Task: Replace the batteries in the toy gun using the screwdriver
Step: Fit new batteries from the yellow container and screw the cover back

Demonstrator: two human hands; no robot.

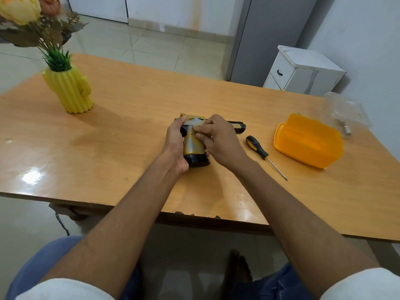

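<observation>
The gold-and-black toy gun (193,146) lies on its side in the middle of the wooden table (129,126), barrel pointing right, grip toward me. My left hand (176,146) wraps the grip and rear of the gun from the left. My right hand (216,139) rests over the gun's body, its fingertips pinched on the side of the grip; what lies under them is hidden. The screwdriver (263,153), with a black-and-yellow handle, lies loose on the table just right of my right hand, tip pointing toward me.
An orange plastic box (309,140) lies upside down at the right. Behind it sits a clear plastic container (346,112) with a small battery-like cylinder (347,129). A yellow cactus-shaped vase (70,92) with flowers stands at the far left. A white cabinet (303,70) is beyond the table.
</observation>
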